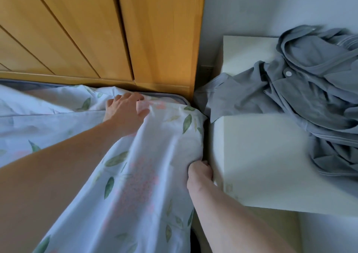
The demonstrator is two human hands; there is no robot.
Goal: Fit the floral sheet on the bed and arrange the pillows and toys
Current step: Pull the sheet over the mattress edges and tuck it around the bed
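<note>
Nearest the camera, two bare forearms reach forward over the bed. The right hand (200, 172) is low at the side of the mattress, in the narrow gap between the bed and the white bedside cabinet (257, 155). Its fingers (199, 165) curl into the edge of the floral sheet (135, 185) and disappear under the fabric, so the hand grips the sheet at the side of the mattress corner; how far the fingertips reach cannot be told.

The floral sheet, pale blue-white with green leaves and faint pink blossoms, is drawn over the near corner of the bed and lies in long folds from the bottom of the view up to the headboard. Farther left it lies looser and more rumpled.

Beyond, the left hand (126, 110) rests on top of the sheet near the head corner, fingers spread wide and fairly straight, pressing the cloth, holding nothing. Just past its fingertips a strip of grey mattress edge (166, 95) shows uncovered along the headboard.

To the right, on the cabinet's top surface, lies a crumpled grey button shirt (302, 90), one part hanging over the edge toward the bed.

Farthest back stand the slatted wooden headboard (96, 29) and a pale wall (261, 6).
</note>
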